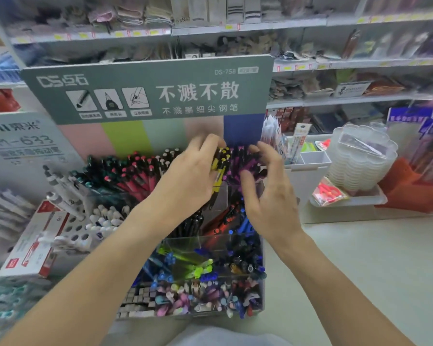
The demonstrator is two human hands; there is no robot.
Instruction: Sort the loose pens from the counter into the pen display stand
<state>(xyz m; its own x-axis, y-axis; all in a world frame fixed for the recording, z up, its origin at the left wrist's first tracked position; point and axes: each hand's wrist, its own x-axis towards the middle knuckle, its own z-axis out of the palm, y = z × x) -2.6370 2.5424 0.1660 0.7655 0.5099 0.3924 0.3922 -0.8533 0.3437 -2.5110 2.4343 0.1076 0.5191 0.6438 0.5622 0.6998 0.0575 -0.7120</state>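
Observation:
The pen display stand [145, 93] stands in front of me, with a grey-green header card and clear tiers packed with several pens. My left hand [190, 176] grips a bunch of yellow-and-black pens [220, 163] over the back tier. My right hand [268, 196] is just to the right, fingers bent around the purple pens [245, 166] in the back right compartment. Red pens [135, 173] fill the back left part, and blue and green pens [198, 268] lie in the lower tiers.
A red-and-white box [33, 245] and a white holder with holes [75, 231] sit to the left. A stack of clear plastic containers [360, 161] on a tray stands at the right. Bare counter [360, 270] stretches to the right. Shop shelves [235, 28] fill the background.

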